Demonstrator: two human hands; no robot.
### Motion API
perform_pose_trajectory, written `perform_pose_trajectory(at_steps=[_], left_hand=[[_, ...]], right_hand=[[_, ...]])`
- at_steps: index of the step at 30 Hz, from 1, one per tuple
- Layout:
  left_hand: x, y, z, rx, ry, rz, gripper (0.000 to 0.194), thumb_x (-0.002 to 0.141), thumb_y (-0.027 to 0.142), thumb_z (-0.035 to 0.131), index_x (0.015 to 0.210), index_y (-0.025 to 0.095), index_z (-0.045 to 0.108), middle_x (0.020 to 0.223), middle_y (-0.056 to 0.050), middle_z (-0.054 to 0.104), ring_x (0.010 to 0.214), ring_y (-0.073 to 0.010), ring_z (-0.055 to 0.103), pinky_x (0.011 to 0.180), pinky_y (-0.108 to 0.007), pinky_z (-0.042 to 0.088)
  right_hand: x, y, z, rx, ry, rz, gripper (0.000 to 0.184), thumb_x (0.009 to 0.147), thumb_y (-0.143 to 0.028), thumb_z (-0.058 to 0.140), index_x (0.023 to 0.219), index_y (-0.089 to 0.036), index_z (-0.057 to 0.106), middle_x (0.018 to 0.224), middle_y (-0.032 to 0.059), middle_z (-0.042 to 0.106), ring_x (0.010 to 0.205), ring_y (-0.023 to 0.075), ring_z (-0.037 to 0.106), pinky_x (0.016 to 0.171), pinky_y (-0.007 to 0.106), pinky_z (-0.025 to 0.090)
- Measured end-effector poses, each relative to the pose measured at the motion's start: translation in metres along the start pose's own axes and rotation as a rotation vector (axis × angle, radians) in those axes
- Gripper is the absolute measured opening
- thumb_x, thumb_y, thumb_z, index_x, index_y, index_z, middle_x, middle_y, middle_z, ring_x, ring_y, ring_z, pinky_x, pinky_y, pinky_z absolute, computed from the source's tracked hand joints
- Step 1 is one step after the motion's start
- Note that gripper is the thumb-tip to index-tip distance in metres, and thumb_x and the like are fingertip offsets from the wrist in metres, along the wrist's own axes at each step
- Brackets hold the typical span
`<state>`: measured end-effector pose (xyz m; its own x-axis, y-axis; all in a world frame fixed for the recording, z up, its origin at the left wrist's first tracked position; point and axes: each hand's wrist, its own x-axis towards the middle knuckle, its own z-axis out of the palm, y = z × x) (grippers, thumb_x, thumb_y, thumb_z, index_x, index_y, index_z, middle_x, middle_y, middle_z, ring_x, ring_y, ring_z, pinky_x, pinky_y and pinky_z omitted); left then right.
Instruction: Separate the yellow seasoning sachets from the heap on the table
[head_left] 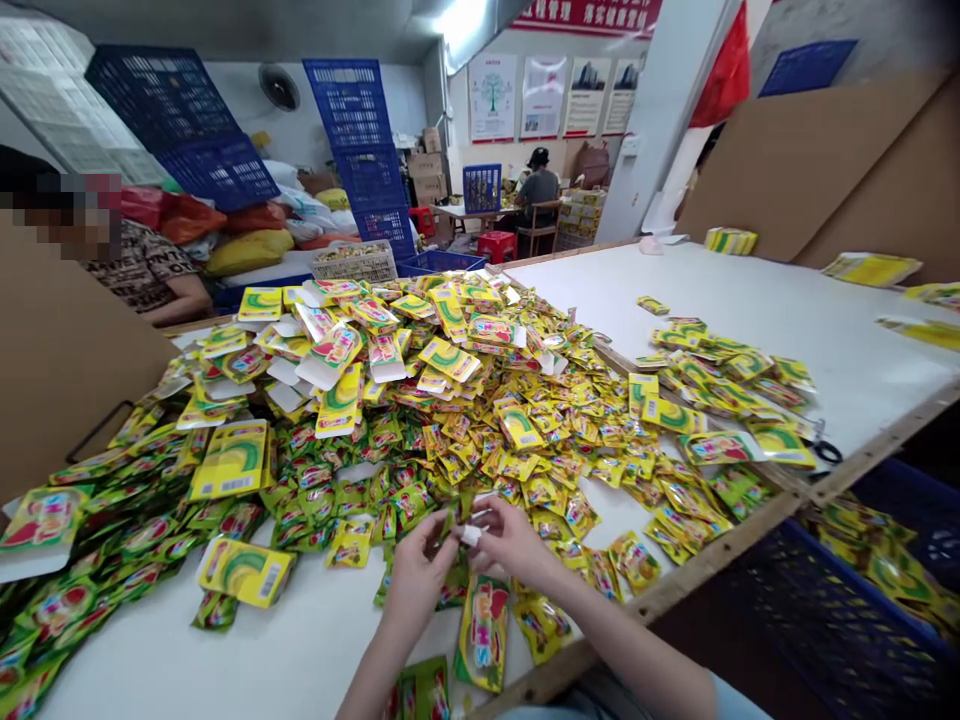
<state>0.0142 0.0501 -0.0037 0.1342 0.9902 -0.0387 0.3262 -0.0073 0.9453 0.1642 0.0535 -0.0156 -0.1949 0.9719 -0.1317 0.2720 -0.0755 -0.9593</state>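
My left hand (421, 562) is closed in a pinch on a small green packet (459, 508), most of it hidden by the fingers. Close beside it my right hand (517, 548) is curled, thumb and fingers together. A small white piece (471, 536) shows at its thumb; I cannot tell whether it is a box flap or a covering on the thumb. Just below the hands lies a yellow-green printed carton (484, 632). Green packets (311, 500) lie in a heap to the left, yellow packets (555, 410) to the right, and open flat cartons (352, 345) on top behind.
The white table (300, 650) has a wooden edge (675, 590) at the right. Blue crates (847, 600) with packets stand below it. Cardboard sheets (67, 370) rise at the left. One person (150, 260) sits across at the left, another (538, 185) at the back.
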Motion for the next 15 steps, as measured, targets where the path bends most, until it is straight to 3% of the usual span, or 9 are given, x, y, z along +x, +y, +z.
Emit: perform_pose_trajectory(at_steps=[3, 5, 8, 10, 13, 15], left_hand=[[-0.01, -0.001, 0.007, -0.189, 0.07, -0.056, 0.033, 0.078, 0.043, 0.052, 0.092, 0.013, 0.06, 0.084, -0.006, 0.069, 0.072, -0.0192, 0.064, 0.065, -0.029, 0.052], [-0.013, -0.003, 0.008, -0.307, 0.122, -0.103, 0.038, 0.079, 0.047, 0.049, 0.095, 0.014, 0.058, 0.083, -0.007, 0.069, 0.071, -0.0195, 0.065, 0.064, -0.031, 0.053], [-0.014, -0.005, 0.007, -0.449, 0.197, -0.164, 0.047, 0.076, 0.052, 0.052, 0.102, 0.014, 0.055, 0.077, -0.006, 0.07, 0.07, -0.0208, 0.067, 0.068, -0.034, 0.054], [-0.016, -0.004, 0.01, -0.506, 0.218, -0.185, 0.049, 0.072, 0.053, 0.057, 0.1, 0.013, 0.056, 0.076, -0.006, 0.07, 0.072, -0.022, 0.068, 0.071, -0.035, 0.054], [-0.025, 0.001, 0.02, -0.602, 0.228, -0.229, 0.046, 0.067, 0.049, 0.064, 0.097, 0.014, 0.061, 0.089, -0.009, 0.071, 0.079, -0.0237, 0.068, 0.071, -0.034, 0.055], [-0.033, 0.005, 0.029, -0.682, 0.265, -0.273, 0.047, 0.069, 0.051, 0.062, 0.1, 0.017, 0.061, 0.097, -0.01, 0.07, 0.081, -0.0242, 0.067, 0.071, -0.035, 0.055]], right_hand=[[-0.013, -0.009, 0.003, 0.127, -0.015, -0.04, 0.03, 0.075, -0.038, 0.06, 0.096, -0.019, 0.053, 0.084, 0.0024, 0.063, 0.075, 0.0175, 0.061, 0.064, 0.028, 0.051], [-0.023, -0.015, -0.005, 0.195, -0.021, -0.049, 0.023, 0.079, -0.039, 0.056, 0.091, -0.02, 0.054, 0.083, 0.0015, 0.062, 0.075, 0.0173, 0.06, 0.066, 0.029, 0.051], [-0.034, -0.025, -0.021, 0.31, -0.005, -0.035, 0.02, 0.085, -0.042, 0.046, 0.087, -0.022, 0.049, 0.079, -0.0005, 0.058, 0.066, 0.0143, 0.059, 0.055, 0.026, 0.051], [-0.037, -0.032, -0.025, 0.447, 0.004, -0.016, 0.022, 0.083, -0.044, 0.05, 0.085, -0.023, 0.044, 0.071, -0.0037, 0.055, 0.053, 0.0106, 0.055, 0.044, 0.021, 0.046], [-0.038, -0.042, -0.014, 0.634, 0.048, -0.02, 0.028, 0.078, -0.043, 0.058, 0.082, -0.023, 0.04, 0.057, -0.0091, 0.048, 0.036, 0.0051, 0.039, 0.033, 0.015, 0.033], [-0.037, -0.045, -0.003, 0.646, 0.104, -0.062, 0.024, 0.082, -0.041, 0.055, 0.085, -0.023, 0.039, 0.057, -0.0095, 0.048, 0.037, 0.0052, 0.039, 0.036, 0.015, 0.033]])
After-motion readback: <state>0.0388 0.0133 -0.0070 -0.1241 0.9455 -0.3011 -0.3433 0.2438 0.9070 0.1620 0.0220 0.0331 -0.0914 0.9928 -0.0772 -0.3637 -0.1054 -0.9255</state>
